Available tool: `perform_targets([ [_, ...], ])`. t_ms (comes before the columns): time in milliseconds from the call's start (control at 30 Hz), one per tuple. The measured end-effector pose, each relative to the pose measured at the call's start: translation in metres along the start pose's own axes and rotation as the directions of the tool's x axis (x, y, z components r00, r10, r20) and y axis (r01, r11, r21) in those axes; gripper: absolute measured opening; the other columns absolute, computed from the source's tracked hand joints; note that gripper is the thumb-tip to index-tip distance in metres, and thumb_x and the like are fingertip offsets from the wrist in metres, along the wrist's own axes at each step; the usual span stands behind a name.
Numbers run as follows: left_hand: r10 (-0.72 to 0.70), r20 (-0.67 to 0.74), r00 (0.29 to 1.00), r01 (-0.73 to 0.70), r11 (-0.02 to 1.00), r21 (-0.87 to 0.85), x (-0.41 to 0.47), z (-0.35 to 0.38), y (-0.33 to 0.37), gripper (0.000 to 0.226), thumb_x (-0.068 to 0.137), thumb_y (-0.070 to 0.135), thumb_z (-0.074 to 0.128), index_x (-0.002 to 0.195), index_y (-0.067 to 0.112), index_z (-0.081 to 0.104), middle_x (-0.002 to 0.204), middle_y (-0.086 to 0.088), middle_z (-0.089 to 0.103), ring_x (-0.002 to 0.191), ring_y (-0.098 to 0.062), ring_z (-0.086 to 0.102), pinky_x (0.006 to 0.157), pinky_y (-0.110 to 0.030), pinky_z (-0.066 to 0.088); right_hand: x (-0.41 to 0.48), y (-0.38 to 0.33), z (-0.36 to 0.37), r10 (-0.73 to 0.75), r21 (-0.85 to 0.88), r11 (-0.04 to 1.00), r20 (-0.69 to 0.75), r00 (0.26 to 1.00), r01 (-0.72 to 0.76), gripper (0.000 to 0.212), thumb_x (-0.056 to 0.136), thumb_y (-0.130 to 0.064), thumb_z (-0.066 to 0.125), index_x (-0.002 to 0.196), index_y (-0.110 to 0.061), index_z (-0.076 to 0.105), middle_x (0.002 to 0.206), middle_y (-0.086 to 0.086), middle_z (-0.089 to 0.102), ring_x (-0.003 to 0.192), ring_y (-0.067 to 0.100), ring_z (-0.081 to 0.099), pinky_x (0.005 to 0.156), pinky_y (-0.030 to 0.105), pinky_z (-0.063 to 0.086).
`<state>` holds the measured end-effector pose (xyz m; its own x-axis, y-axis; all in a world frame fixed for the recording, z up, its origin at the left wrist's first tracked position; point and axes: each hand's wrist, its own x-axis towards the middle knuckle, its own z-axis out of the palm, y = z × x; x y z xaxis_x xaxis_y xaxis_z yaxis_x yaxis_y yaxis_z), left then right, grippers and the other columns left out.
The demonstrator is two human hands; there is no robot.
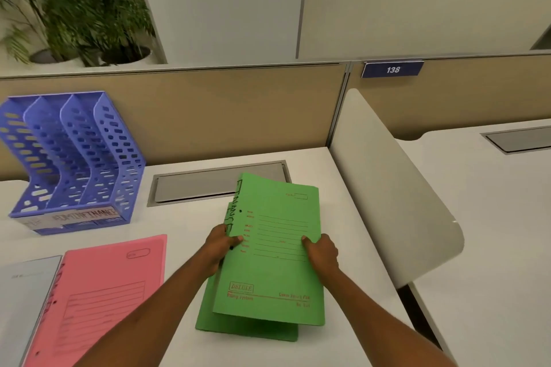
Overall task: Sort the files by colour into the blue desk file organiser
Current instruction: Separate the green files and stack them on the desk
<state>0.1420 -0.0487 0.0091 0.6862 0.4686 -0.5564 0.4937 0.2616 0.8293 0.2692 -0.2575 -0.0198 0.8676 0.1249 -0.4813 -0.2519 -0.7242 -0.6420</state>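
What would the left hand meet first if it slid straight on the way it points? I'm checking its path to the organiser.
Probably the grey cable hatch, not the blue organiser off left; depth is unclear. The left hand grips the green files.

Plants point(74, 6): at 10 o'clock, leafy and green, in pale pots behind the partition.
Partition point(238, 110): tan panel across the back of the white desk point(167, 217).
Number plate point(393, 69): at 1 o'clock, blue, reads 138, on the partition's top edge.
Cable hatch point(214, 185): grey flap set in the desk, near centre.
Divider point(387, 188): white, rounded, at 3 o'clock, between the two desks.
Second hatch point(518, 140): on the neighbouring desk at 2 o'clock.
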Motion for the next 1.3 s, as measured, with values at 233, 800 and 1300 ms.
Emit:
perform_targets([
  [233, -0.029, -0.097, 0.995, 0.046, 0.982, 0.183, 0.014, -0.024, -0.023, 0.024, 0.089, 0.004, 0.061, 0.109, 0.006, 0.048, 0.109, -0.017, 0.064, 0.087, -0.029, 0.068, 0.072, -0.042, 0.059, -0.001, 0.003, 0.037, 0.072, -0.177, 0.983, 0.079, 0.994, -0.057, 0.048, 0.092, -0.043, 0.054, 0.126, -0.009, 0.045, 0.133, 0.017, 0.038, 0.128, 0.036, 0.032, 0.1, 0.049, 0.037],
  [800, -0.117, -0.14, 0.983, 0.166, 0.888, 0.428, 0.042, -0.029, -0.053, 0.038, 0.088, 0.008, 0.062, 0.114, 0.006, 0.036, 0.118, -0.017, 0.056, 0.101, -0.031, 0.06, 0.085, -0.044, 0.054, 0.01, 0.01, 0.063, 0.124, -0.016, 0.992, 0.181, 0.976, -0.124, 0.052, 0.084, -0.034, 0.061, 0.128, -0.015, 0.039, 0.128, 0.015, 0.041, 0.12, 0.035, 0.044, 0.098, 0.044, 0.045],
  [1300, 0.207, -0.128, 0.97, -0.15, 0.923, 0.354, 0.028, -0.037, -0.031, 0.064, 0.073, -0.007, 0.07, 0.125, 0.017, 0.042, 0.12, -0.004, 0.047, 0.111, -0.024, 0.052, 0.089, -0.042, 0.054, 0.016, -0.022, 0.029, -0.11, 0.512, 0.859, 0.143, 0.984, 0.022, 0.026, 0.099, -0.021, 0.052, 0.119, -0.004, 0.054, 0.118, 0.016, 0.065, 0.105, 0.034, 0.065, 0.093, 0.054, 0.053],
])
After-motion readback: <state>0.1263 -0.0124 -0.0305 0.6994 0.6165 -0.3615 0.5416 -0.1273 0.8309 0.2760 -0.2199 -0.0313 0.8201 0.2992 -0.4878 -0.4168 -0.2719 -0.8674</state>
